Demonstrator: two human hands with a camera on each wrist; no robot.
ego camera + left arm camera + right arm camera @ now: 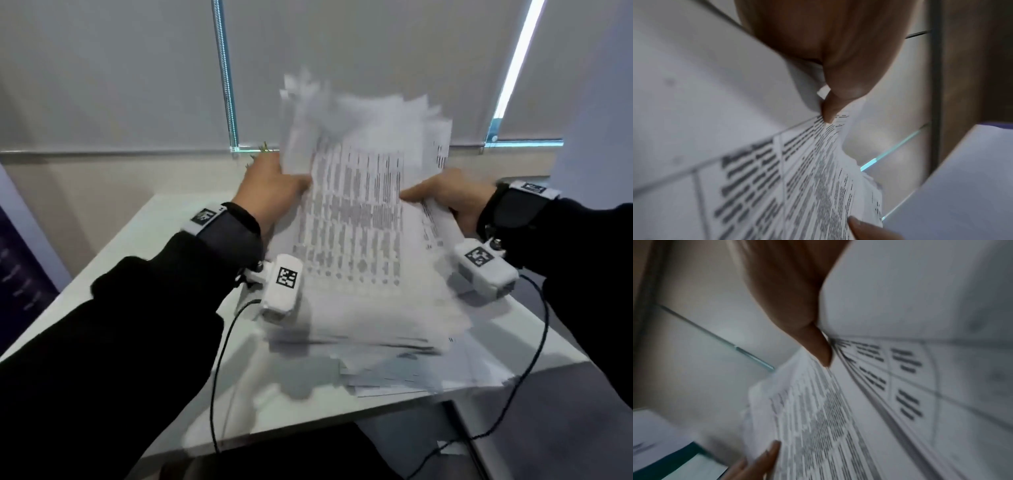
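Squaring looks partway done: left hand point(274, 192) and right hand point(445, 198) each grip a side of the paper stack point(356, 222), tilted over the tabletop point(154, 240) (top edges ragged); loose sheets point(411, 377) beneath lie ungathered

The white table point(144, 240) is carrying a loose, uneven spread of printed sheets point(394, 380), lying flat near its front edge.

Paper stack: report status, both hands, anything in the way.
Left hand and right hand both grip the thick stack of printed white sheets by its sides. Stack tilted up over the white table. Loose white sheets lie beneath it.
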